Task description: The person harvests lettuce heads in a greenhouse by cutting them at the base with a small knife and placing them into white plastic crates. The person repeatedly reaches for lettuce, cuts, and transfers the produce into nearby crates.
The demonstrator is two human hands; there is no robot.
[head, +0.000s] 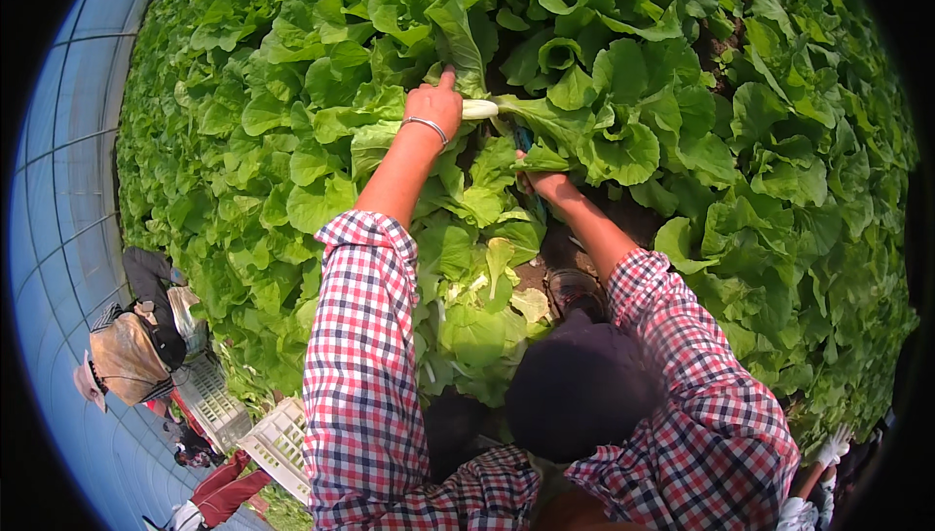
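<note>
My left hand [434, 109], with a bracelet at the wrist, grips a leafy green vegetable. Its white stem base [480, 109] sticks out to the right of the fist, and its pale leaves [378, 144] hang on the left side. My index finger points forward against a large upright leaf [462, 34]. Lower and to the right, my right hand [546, 183] is closed around a blue tool [524, 138], partly covered by leaves; its working end is hidden. Standing leafy greens [628, 144] crowd close beside both hands.
Loose leaves [475, 330] lie before my dark-clothed knee [584, 385] and shoe [573, 290]. White plastic crates [281, 443] stand behind at left, near a person in a hat [128, 355]. Blue sheeting [66, 129] borders the left. At lower right is another person's gloved hand [834, 447].
</note>
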